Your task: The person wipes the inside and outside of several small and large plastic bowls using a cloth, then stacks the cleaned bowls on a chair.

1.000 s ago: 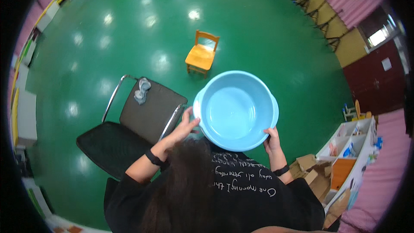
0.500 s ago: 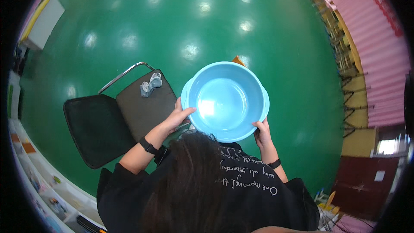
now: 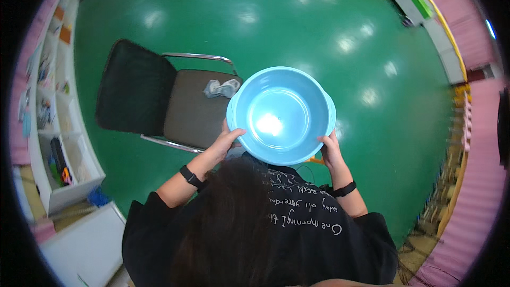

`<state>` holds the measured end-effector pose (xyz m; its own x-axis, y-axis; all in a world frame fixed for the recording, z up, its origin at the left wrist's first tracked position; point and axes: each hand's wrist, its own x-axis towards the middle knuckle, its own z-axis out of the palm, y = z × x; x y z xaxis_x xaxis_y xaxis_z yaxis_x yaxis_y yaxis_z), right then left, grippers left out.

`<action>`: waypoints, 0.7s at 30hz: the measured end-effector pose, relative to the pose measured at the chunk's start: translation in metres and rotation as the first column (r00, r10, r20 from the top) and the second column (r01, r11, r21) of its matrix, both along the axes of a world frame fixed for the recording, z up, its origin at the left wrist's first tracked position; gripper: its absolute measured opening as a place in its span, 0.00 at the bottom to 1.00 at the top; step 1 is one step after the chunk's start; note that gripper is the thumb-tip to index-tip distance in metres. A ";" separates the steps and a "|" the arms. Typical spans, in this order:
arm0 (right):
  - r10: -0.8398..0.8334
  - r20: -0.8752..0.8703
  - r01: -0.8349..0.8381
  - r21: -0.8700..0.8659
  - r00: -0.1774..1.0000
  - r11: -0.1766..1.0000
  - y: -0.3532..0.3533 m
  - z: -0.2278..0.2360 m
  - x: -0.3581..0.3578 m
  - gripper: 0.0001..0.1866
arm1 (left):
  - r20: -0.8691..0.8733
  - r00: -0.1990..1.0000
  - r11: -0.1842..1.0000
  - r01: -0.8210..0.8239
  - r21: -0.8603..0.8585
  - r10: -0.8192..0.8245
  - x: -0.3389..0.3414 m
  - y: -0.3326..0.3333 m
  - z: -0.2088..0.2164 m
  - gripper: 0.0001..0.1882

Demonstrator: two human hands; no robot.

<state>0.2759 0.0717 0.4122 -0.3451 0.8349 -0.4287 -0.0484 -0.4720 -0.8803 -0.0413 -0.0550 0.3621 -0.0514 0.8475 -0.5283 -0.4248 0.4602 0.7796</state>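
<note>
A round light-blue plastic basin (image 3: 281,151) is held up in front of me between both hands. My left hand (image 3: 226,145) grips its left rim, thumb over the edge and fingers underneath. On the opposite side my right hand (image 3: 330,149) closes around the rim the same way. The inside of the basin shows nothing but a bright light reflection. Just left of it stands a chair (image 3: 183,106) with a dark seat and metal armrests. A crumpled grey-and-white cloth item (image 3: 222,88), perhaps socks, lies on the seat close to the basin's rim.
White open shelving (image 3: 74,167) with small items runs along the left. A white board or tabletop (image 3: 85,244) is at lower left. Low cabinets (image 3: 443,48) stand at far right, beside a pink curtain (image 3: 481,138) and stacked wooden furniture (image 3: 451,180). The floor (image 3: 297,32) is shiny green.
My body has turned to the left, so the chair and shelving have swung round in view. The basin stays in both hands, now partly hiding the chair's right edge.
</note>
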 end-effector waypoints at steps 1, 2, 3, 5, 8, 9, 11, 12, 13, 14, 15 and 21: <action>0.071 -0.008 -0.071 -0.012 0.997 0.997 0.014 0.001 -0.012 0.41 | 0.026 0.997 0.997 -0.065 -0.050 0.066 -0.001 -0.005 0.001 0.47; 0.146 -0.014 -0.146 -0.021 0.989 0.989 0.029 0.006 -0.026 0.42 | 0.020 0.993 0.992 -0.116 -0.057 0.117 -0.003 -0.012 -0.002 0.47; 0.198 -0.018 -0.199 -0.026 0.980 0.980 0.045 0.005 -0.039 0.42 | 0.052 0.982 0.981 -0.177 -0.073 0.181 -0.004 -0.017 -0.006 0.47; 0.339 0.002 -0.339 -0.020 0.941 0.941 0.071 -0.002 -0.069 0.42 | 0.084 0.950 0.951 -0.293 -0.097 0.301 -0.009 -0.027 -0.013 0.46; 0.548 0.036 -0.545 -0.063 0.836 0.836 0.106 -0.014 -0.122 0.42 | 0.109 0.878 0.883 -0.453 -0.124 0.466 -0.021 -0.038 -0.014 0.45; 0.606 0.065 -0.601 -0.082 0.793 0.795 0.115 -0.015 -0.144 0.43 | 0.024 0.817 0.809 -0.566 -0.157 0.576 -0.020 -0.033 0.004 0.31; 0.682 0.090 -0.675 -0.098 0.725 0.731 0.130 -0.011 -0.190 0.44 | 0.052 0.760 0.756 -0.633 -0.166 0.648 -0.037 -0.040 -0.009 0.29; 0.726 0.116 -0.719 -0.103 0.678 0.687 0.133 -0.006 -0.210 0.44 | 0.083 0.721 0.723 -0.670 -0.165 0.687 -0.042 -0.043 -0.015 0.28; 0.746 0.117 -0.738 -0.115 0.655 0.665 0.140 -0.004 -0.231 0.44 | 0.080 0.656 0.660 -0.736 -0.148 0.750 -0.046 -0.040 -0.013 0.25; 0.777 0.119 -0.776 -0.066 0.618 0.627 0.143 -0.002 -0.251 0.44 | 0.118 0.608 0.619 -0.778 -0.110 0.785 -0.051 -0.043 -0.019 0.23; 0.803 0.127 -0.808 -0.018 0.583 0.589 0.146 0.000 -0.265 0.45 | 0.112 0.562 0.572 -0.814 -0.102 0.820 -0.055 -0.041 -0.016 0.23; 0.885 0.076 -0.886 -0.027 0.459 0.462 0.159 -0.013 -0.332 0.47 | 0.074 0.371 0.376 -0.923 -0.077 0.926 -0.057 -0.038 -0.021 0.33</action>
<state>-0.0563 0.2305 0.3988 -0.8730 0.1039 -0.4766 0.4487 -0.2122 -0.8681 -0.0987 -0.0928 0.3409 -0.7491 0.2922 -0.5946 -0.6599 -0.2507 0.7083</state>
